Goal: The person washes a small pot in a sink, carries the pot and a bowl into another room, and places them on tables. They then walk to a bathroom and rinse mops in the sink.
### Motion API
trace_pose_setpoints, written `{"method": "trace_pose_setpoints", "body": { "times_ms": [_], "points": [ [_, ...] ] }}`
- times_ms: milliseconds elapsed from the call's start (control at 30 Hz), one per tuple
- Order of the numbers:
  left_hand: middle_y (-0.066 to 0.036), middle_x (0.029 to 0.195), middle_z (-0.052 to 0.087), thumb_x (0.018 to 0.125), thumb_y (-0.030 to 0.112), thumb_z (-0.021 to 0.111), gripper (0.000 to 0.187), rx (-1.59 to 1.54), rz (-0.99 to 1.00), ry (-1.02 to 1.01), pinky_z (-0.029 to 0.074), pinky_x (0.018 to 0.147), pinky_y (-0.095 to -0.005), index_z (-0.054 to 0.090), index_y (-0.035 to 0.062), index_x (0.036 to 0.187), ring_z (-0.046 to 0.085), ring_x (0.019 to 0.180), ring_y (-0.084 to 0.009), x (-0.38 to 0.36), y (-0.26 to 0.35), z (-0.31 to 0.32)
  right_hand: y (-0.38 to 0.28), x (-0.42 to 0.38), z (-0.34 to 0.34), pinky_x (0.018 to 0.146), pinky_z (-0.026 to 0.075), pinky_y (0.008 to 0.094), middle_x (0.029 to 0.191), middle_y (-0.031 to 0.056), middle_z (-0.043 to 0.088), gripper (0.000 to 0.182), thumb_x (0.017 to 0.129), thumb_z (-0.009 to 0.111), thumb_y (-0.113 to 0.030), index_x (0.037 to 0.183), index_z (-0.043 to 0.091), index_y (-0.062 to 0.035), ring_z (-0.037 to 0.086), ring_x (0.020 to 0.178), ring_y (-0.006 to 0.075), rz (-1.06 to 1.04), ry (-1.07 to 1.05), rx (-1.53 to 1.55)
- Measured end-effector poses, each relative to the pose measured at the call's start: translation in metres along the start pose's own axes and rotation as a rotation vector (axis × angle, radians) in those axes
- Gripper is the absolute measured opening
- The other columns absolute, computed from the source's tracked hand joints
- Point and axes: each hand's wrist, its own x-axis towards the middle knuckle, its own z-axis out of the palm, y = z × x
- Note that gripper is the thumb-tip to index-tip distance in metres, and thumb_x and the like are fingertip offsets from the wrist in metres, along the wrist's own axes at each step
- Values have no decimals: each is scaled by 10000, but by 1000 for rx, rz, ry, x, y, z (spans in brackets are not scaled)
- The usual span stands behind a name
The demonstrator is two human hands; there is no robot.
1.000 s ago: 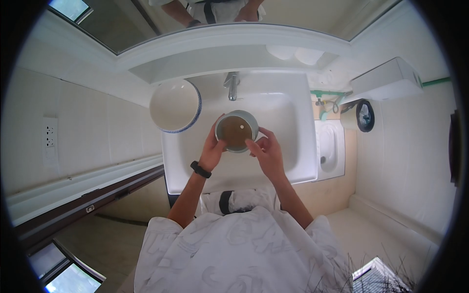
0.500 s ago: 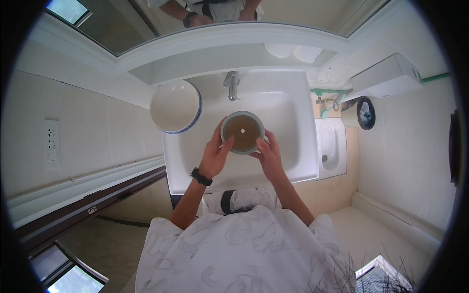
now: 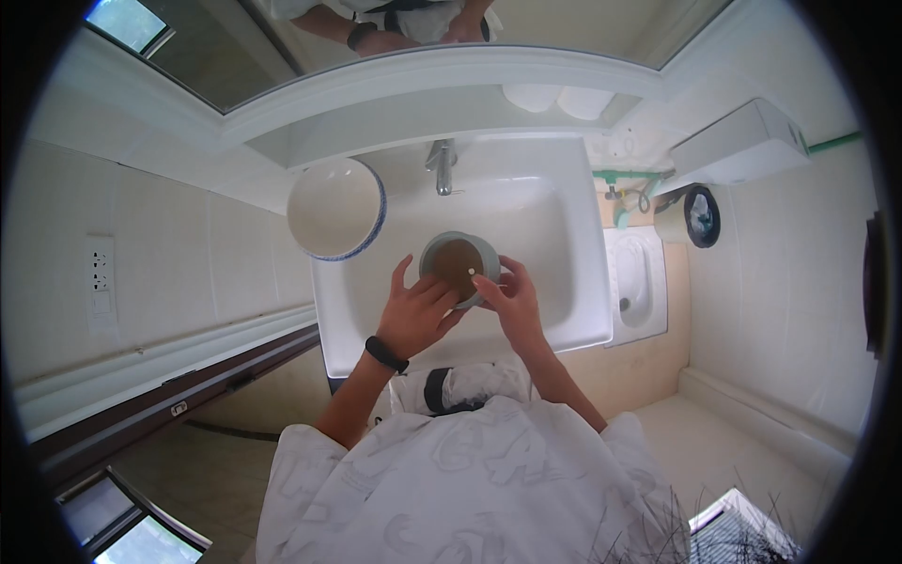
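Observation:
A round grey-green pot [image 3: 458, 246], brown inside with a small white spot at its bottom that looks like a hole, is held over the white sink [image 3: 592, 310]. It is tilted a little. My right hand [image 3: 512, 296] grips its right side, thumb over the rim. My left hand [image 3: 418, 308] has its fingers stretched over the near-left rim, the tips reaching into the pot. A dark band circles my left wrist. Above the pot, the chrome faucet [image 3: 443, 169] shows no visible stream.
A large white bowl with a blue rim [image 3: 334, 209] stands at the sink's left back corner. A shelf [image 3: 423, 117] and mirror [image 3: 526, 23] run along the back. Right of the sink are a squat toilet [image 3: 639, 277] and a bin [image 3: 700, 216].
My left hand has left the pot's left side and moved over its near rim, fingers into it. The pot has tilted and come slightly nearer, still in my right hand.

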Motion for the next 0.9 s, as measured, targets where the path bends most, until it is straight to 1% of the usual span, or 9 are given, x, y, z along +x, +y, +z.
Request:
{"method": "trace_pose_setpoints", "body": {
  "times_ms": [33, 100, 167, 267, 333, 367, 467, 533, 900],
  "points": [
    [39, 941, 680, 757, 208, 785, 300, 4, 72, 18, 406, 1009, -472, 658, 162, 1025, 629, 960, -156, 1, -5, 3, 0, -1, 0, 765, 598, 338, 1055, 160, 623, 669, 872, 731, -307, 1330, 416, 65, 651, 955, 205, -3, -3, -3],
    [16, 961, 678, 757, 197, 787, 307, -89, 73, -47, 450, 949, -431, 656, 155, 1032, 626, 961, -156, 0, -15, 3, -3, -3, -1, 714, 604, 324, 1030, 156, 637, 668, 858, 746, -314, 1318, 439, 61, 659, 925, 195, 202, 1, 124],
    [-7, 980, 677, 757, 186, 790, 314, -181, 81, -115, 495, 888, -389, 654, 147, 1038, 622, 963, -156, 2, -24, -3, -3, -7, 0, 700, 605, 322, 1020, 154, 642, 667, 858, 745, -320, 1317, 444, 58, 663, 907, 193, 166, -5, 125],
    [-39, 914, 648, 805, 275, 746, 278, -520, -169, 96, 511, 792, -355, 637, 136, 1019, 624, 945, -203, 20, -24, -24, -1, -5, -2, 675, 602, 311, 989, 150, 650, 667, 846, 754, -349, 1298, 474, 53, 674, 860, 192, 106, 11, 92],
    [-111, 1046, 657, 740, 151, 793, 371, -495, -424, 235, 530, 725, -359, 657, 99, 1081, 651, 831, -215, 33, -28, -10, 0, -3, -3, 649, 592, 295, 973, 151, 654, 693, 820, 776, -382, 1276, 496, 59, 679, 834, 188, 101, 5, 36],
    [-129, 969, 682, 759, 147, 748, 288, -516, -462, 41, 523, 672, -407, 654, 97, 1026, 665, 754, -288, 37, -38, -4, 0, -4, -1, 649, 592, 295, 973, 151, 654, 693, 820, 776, -382, 1276, 496, 59, 679, 834, 188, 99, 2, 37],
    [-148, 856, 690, 785, 139, 674, 190, -65, -402, -207, 512, 648, -443, 634, 100, 967, 661, 751, -345, 55, -48, 16, -5, -4, 3, 628, 580, 286, 967, 155, 658, 736, 790, 797, -409, 1270, 500, 63, 682, 821, 181, 71, -6, -95],
    [-146, 771, 678, 795, 128, 623, 130, -52, -333, -141, 506, 641, -456, 619, 110, 924, 647, 745, -374, 62, -48, 19, -8, -8, 6, 620, 575, 287, 955, 158, 660, 752, 781, 798, -432, 1268, 505, 60, 682, 787, 177, 22, 40, -188],
    [-184, 1000, 651, 836, 2, 541, 238, -584, -307, -291, 496, 811, -438, 536, 65, 1065, 615, 964, -397, 49, -50, 14, 10, -13, 4, 634, 543, 301, 931, 157, 674, 739, 784, 785, -462, 1258, 536, 48, 683, 743, 192, 29, 33, -196]
  ]
}}
